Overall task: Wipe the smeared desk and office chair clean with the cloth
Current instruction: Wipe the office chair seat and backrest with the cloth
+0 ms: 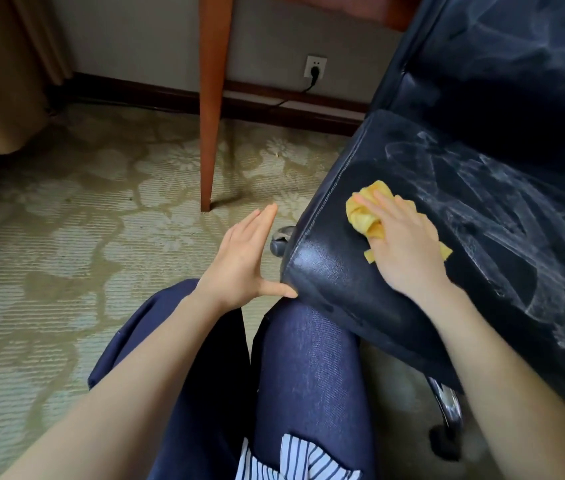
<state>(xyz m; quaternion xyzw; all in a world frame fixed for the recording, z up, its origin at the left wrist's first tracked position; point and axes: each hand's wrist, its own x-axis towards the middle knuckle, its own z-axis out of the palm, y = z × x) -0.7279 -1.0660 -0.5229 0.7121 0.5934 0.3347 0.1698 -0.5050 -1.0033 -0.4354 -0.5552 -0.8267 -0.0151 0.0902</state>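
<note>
Right now, in the head view, my right hand [402, 247] lies with flat fingers on the bunched yellow cloth [364, 213], pressing it onto the chair seat [326, 265] near its stitched edge. My left hand [239, 258] is open, only its thumb touching the seat's corner. White smears [502, 209] cover the seat beyond the cloth. I'd worry the chair rolls on its wheel [447, 441] under a hard push, or the ungripped cloth slips free.
</note>
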